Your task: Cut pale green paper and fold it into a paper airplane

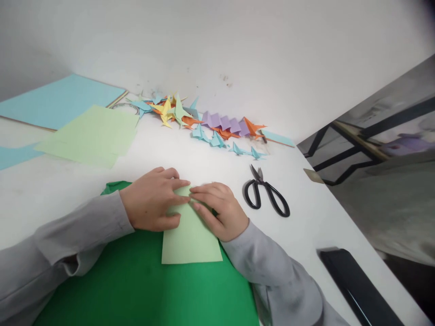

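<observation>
A small light green paper (190, 240) lies on a dark green sheet (142, 285) at the near edge of the white table (210, 163). My left hand (151, 203) rests on the paper's upper left part, fingers curled and pressed together on its top corner. My right hand (220, 210) presses the upper right part, fingertips meeting the left hand's at the paper's top. Both hands hide the top of the paper. Grey sleeves cover both arms.
Black scissors (267, 197) lie just right of my right hand. A row of folded paper figures (204, 122) in several colours lines the wall. Light green sheets (91, 136) and blue sheets (57, 99) lie at the far left. A black flat object (356, 285) sits near right.
</observation>
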Action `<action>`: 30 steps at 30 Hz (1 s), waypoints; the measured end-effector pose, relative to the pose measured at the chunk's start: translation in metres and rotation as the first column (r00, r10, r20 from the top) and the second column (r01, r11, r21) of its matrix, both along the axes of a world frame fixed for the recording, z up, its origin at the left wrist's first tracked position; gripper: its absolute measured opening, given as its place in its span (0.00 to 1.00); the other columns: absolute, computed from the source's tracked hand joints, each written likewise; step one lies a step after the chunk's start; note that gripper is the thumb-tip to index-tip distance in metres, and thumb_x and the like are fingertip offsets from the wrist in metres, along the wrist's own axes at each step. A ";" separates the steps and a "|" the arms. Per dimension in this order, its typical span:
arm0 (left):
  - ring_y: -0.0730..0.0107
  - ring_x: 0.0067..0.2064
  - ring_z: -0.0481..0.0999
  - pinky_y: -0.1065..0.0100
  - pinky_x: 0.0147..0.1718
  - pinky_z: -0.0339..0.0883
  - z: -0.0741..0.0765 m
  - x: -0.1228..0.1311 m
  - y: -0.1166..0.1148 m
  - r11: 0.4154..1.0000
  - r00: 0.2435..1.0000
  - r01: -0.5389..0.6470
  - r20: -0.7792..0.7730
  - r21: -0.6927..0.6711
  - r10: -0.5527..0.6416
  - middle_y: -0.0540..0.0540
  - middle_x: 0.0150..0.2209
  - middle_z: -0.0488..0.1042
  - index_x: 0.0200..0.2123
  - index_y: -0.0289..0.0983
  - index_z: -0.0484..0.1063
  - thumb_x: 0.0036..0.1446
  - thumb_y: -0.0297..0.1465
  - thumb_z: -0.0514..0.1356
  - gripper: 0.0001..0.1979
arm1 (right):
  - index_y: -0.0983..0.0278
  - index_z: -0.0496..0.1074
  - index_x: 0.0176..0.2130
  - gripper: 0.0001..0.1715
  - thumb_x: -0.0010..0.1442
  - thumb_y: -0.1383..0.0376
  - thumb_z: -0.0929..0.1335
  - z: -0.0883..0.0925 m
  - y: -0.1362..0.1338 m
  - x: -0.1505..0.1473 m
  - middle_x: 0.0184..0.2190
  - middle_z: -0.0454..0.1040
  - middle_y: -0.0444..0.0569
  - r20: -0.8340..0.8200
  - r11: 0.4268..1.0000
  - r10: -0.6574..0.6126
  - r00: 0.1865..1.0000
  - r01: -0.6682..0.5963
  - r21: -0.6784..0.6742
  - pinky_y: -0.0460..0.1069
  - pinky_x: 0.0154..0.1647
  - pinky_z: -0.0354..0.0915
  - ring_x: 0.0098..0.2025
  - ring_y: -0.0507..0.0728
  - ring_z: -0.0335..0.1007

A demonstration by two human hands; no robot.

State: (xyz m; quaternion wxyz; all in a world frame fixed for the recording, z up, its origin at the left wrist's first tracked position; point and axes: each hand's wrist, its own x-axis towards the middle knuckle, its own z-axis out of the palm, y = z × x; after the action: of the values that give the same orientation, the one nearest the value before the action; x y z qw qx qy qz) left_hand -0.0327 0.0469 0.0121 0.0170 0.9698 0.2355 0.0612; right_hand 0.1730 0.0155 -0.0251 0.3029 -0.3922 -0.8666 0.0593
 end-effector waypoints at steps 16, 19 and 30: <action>0.56 0.43 0.68 0.58 0.38 0.62 0.001 0.003 -0.002 0.999 1.000 -0.017 0.003 0.032 0.017 0.44 0.43 0.73 0.38 0.42 0.74 0.52 0.36 0.56 0.11 | 0.64 0.75 0.33 0.13 0.60 0.60 0.65 0.010 -0.007 -0.006 0.35 0.79 0.45 0.216 0.964 -0.111 0.970 0.052 0.260 0.60 0.56 0.51 0.36 0.56 0.70; 0.57 0.44 0.68 0.58 0.38 0.61 0.000 0.003 -0.001 0.999 1.000 -0.016 0.000 0.046 0.016 0.45 0.45 0.72 0.38 0.43 0.74 0.51 0.37 0.57 0.12 | 0.64 0.75 0.29 0.14 0.60 0.61 0.64 0.014 -0.011 -0.002 0.30 0.79 0.44 0.218 0.964 -0.126 0.968 0.067 0.258 0.58 0.55 0.53 0.32 0.55 0.69; 0.55 0.44 0.68 0.56 0.39 0.61 -0.006 -0.002 0.005 0.998 0.996 0.014 0.083 0.055 -0.019 0.42 0.46 0.73 0.38 0.40 0.75 0.53 0.38 0.55 0.13 | 0.64 0.72 0.22 0.17 0.60 0.63 0.64 0.018 -0.016 0.007 0.19 0.74 0.46 0.122 0.943 -0.205 0.971 0.162 0.292 0.56 0.49 0.60 0.31 0.55 0.69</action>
State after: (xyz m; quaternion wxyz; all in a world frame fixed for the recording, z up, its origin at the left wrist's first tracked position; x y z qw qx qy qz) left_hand -0.0350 0.0520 0.0060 0.0008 0.9684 0.2248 0.1078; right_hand 0.1799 -0.0001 -0.0066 0.2932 -0.4278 -0.8462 -0.1223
